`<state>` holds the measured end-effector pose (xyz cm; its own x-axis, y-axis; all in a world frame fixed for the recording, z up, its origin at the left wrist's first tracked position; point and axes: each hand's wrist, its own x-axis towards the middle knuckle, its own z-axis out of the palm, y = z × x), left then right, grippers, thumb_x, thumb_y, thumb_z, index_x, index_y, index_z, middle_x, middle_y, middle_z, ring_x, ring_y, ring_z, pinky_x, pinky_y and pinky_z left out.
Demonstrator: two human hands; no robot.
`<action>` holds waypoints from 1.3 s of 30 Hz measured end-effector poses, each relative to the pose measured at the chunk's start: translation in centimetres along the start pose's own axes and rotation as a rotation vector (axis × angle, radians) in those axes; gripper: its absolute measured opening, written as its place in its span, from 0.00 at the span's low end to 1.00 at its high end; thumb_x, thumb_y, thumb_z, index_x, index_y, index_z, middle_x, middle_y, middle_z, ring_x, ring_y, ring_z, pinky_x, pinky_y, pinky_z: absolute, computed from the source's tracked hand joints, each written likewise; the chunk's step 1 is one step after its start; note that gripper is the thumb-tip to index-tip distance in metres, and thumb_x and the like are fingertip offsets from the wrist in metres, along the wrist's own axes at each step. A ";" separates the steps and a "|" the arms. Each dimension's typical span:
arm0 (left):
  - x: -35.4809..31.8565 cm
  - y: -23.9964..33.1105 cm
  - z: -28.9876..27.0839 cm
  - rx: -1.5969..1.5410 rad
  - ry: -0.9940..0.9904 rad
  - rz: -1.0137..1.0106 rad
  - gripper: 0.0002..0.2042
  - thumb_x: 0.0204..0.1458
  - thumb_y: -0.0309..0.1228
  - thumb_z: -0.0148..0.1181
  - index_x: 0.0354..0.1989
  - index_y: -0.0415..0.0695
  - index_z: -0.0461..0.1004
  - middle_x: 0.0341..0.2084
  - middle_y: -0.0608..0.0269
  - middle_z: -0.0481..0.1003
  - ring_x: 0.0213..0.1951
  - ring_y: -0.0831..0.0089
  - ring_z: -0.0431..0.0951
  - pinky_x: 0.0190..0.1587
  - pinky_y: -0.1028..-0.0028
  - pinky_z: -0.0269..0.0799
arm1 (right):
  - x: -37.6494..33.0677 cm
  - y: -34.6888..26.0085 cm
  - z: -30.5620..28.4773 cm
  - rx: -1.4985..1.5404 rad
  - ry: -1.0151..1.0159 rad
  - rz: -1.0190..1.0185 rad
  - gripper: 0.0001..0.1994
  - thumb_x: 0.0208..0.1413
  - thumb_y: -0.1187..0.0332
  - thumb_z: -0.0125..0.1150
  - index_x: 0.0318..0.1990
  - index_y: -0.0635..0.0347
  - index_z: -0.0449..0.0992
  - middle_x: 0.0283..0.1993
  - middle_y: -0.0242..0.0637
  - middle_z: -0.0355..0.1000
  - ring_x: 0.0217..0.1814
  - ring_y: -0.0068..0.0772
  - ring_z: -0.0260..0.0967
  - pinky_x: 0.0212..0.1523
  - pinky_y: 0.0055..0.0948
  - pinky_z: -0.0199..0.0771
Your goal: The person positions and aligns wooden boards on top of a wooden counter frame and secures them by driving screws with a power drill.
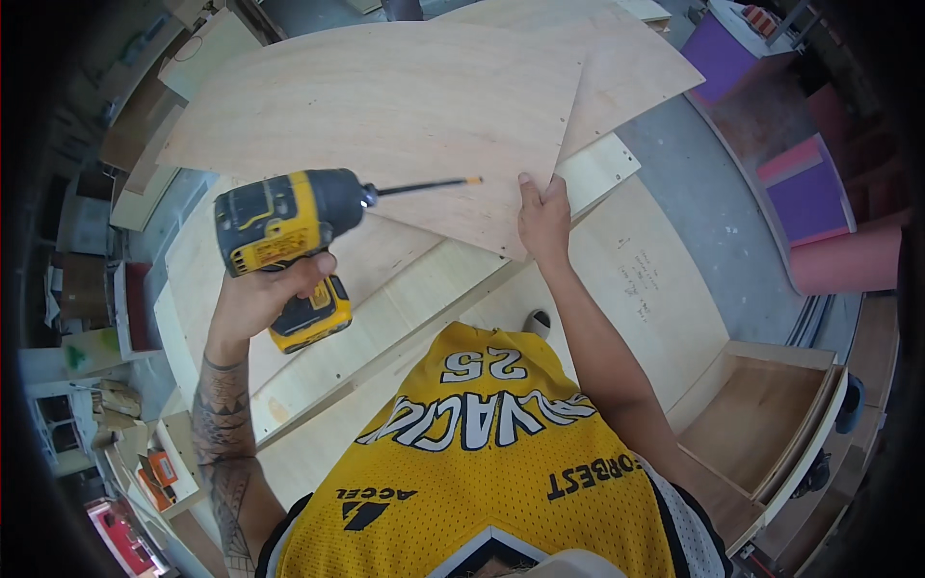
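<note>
The left hand [275, 297] grips a black-and-yellow drill [279, 220], the right hand [545, 223] pinches a pale, grained sheet [385, 111] by its right edge, and small handwriting [638, 281] marks a board [674, 323].

Bare plywood, matt and finely grained, dominates a workshop scene: a top sheet [376, 106] of pale wood shows faint streaks and small dark specks along its edges, above a long wooden box section [453, 284] with a smooth, unvarnished-looking face. The power driver [279, 217] pairs matt black and yellow plastic housing with a shiny metal collar [369, 196] and a slim dark metal shaft [424, 187]. A yellow jersey [482, 482] of perforated mesh cloth carries smooth printed lettering. At right, a drawer-like box [747, 414] has a browner wood-grain base, near smooth-looking purple [727, 53] and pink panels [843, 265] and a grey, scuffed, hard floor [708, 231].
</note>
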<state>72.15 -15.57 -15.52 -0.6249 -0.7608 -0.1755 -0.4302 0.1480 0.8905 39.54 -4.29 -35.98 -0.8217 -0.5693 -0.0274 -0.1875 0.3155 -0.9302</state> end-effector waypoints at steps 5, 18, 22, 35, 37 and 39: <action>2.1 7.1 1.9 0.315 -0.227 -0.139 0.17 0.52 0.35 0.78 0.47 0.42 0.84 0.34 0.62 0.84 0.34 0.76 0.84 0.42 0.73 0.81 | -0.6 -1.2 -0.3 0.045 0.046 -0.007 0.22 0.70 0.58 0.60 0.51 0.76 0.70 0.48 0.66 0.78 0.53 0.67 0.77 0.56 0.51 0.74; 3.6 11.2 5.3 0.618 -0.463 -0.084 0.21 0.55 0.36 0.76 0.56 0.44 0.81 0.47 0.56 0.85 0.47 0.65 0.85 0.55 0.64 0.80 | -0.6 -0.5 -0.1 0.094 0.081 -0.049 0.21 0.69 0.58 0.60 0.47 0.75 0.70 0.44 0.66 0.79 0.50 0.68 0.78 0.54 0.54 0.74; 3.8 11.9 5.9 0.679 -0.500 -0.087 0.20 0.54 0.33 0.74 0.56 0.45 0.81 0.47 0.56 0.86 0.46 0.65 0.85 0.55 0.64 0.80 | -0.6 -0.4 0.0 0.099 0.077 -0.040 0.21 0.69 0.58 0.60 0.47 0.75 0.70 0.44 0.65 0.79 0.50 0.68 0.78 0.54 0.54 0.74; 5.3 13.4 7.1 0.737 -0.570 0.018 0.20 0.53 0.32 0.72 0.55 0.43 0.81 0.43 0.54 0.86 0.42 0.63 0.85 0.53 0.65 0.80 | -0.9 -0.8 -0.3 0.152 0.078 -0.047 0.20 0.68 0.60 0.62 0.51 0.74 0.73 0.47 0.63 0.80 0.52 0.64 0.79 0.55 0.51 0.76; 5.9 13.7 7.2 0.720 -0.566 0.054 0.19 0.53 0.32 0.71 0.54 0.42 0.81 0.42 0.54 0.86 0.42 0.62 0.85 0.52 0.64 0.80 | -1.0 -0.7 -0.4 0.162 0.082 -0.046 0.19 0.68 0.61 0.62 0.52 0.73 0.73 0.46 0.62 0.81 0.51 0.64 0.80 0.55 0.51 0.76; 7.0 14.0 7.6 0.814 -0.642 0.018 0.19 0.54 0.33 0.69 0.53 0.42 0.81 0.38 0.53 0.85 0.40 0.60 0.84 0.51 0.63 0.80 | -1.0 -0.7 -0.3 0.171 0.082 -0.049 0.19 0.68 0.61 0.62 0.52 0.72 0.73 0.46 0.61 0.81 0.51 0.63 0.80 0.54 0.51 0.76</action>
<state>56.84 -14.01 -7.50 -0.7626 -0.3094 -0.5681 -0.5782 0.7197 0.3843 40.32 -3.70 -35.18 -0.8562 -0.5148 0.0428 -0.1399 0.1512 -0.9786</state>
